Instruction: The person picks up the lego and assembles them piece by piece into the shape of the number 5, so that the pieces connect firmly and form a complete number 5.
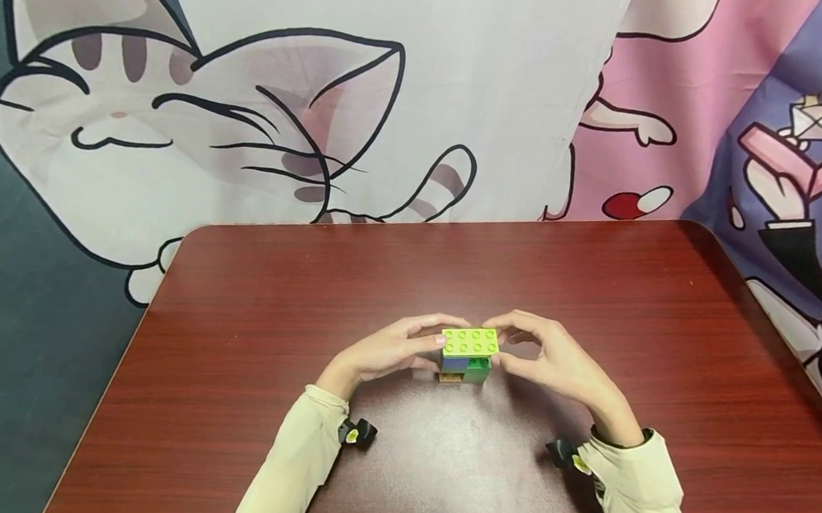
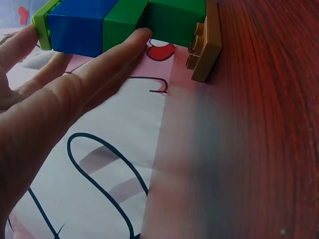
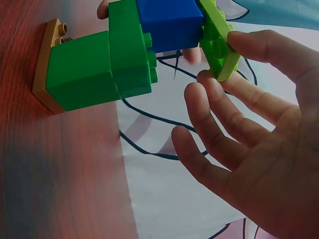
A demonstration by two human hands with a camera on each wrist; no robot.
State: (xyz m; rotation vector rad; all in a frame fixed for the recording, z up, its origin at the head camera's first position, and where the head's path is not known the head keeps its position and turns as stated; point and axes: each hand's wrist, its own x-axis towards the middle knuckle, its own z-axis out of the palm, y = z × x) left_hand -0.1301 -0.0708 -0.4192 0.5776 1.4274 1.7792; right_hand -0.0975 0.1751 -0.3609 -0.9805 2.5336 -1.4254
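Observation:
A small stack of toy building bricks stands on the table between the two hands. On top lies a lime-green brick (image 1: 471,342), over a blue brick (image 3: 172,25) and overhanging the studs of the green bricks (image 3: 82,72). At the bottom is a tan brick (image 2: 209,45). My left hand (image 1: 392,348) holds the stack from the left, with fingertips on the lime edge and against a green brick. The right hand (image 1: 555,360) pinches the lime brick's right end between thumb and fingers. Part of the stack's left side is hidden by left fingers.
The stack stands on a reddish-brown wooden table (image 1: 270,294) with rounded far corners. Behind it hangs a cloth backdrop (image 1: 498,70) printed with a cartoon cat and other figures. Small dark devices (image 1: 361,434) are strapped at both wrists.

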